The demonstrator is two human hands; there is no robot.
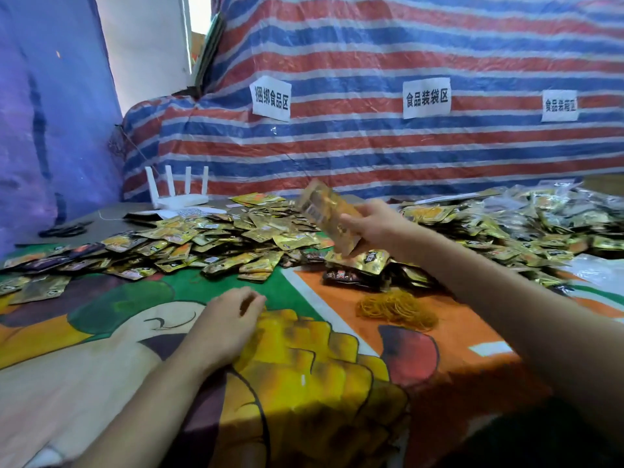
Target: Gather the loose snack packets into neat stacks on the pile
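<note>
Item one: your right hand (pixel 373 226), raised above the table (pixel 449 339), its grip pinched around a bundle of snack packets (pixel 329 217). The bundle is tilted, its top end leaning away and left, blurred, gold and orange on its face. It sits above the near edge of the pile, clear of the packets beneath.

Item two: your left hand (pixel 229 324), low over the patterned tablecloth (pixel 304 366), fingers curled loosely inward, holding nothing that can be made out.

Item three: the pile of loose snack packets (pixel 216 241), gold foil mostly, spread in a wide heap across the far half of the table from the left edge to past the middle. A few darker packets (pixel 347 275) lie at its front, just below your right hand.

Item four: a second heap of packets (pixel 526 224) at far right, some in clear bags.

Item five: a clump of yellow rubber bands (pixel 396 309), on the cloth between your two arms, near the dark packets.

Item six: a white router (pixel 179 194) with four antennas, back left, beside black scissors (pixel 66 229).

Item seven: a striped tarpaulin (pixel 371 146) behind, bearing three paper labels (pixel 426 97).
</note>
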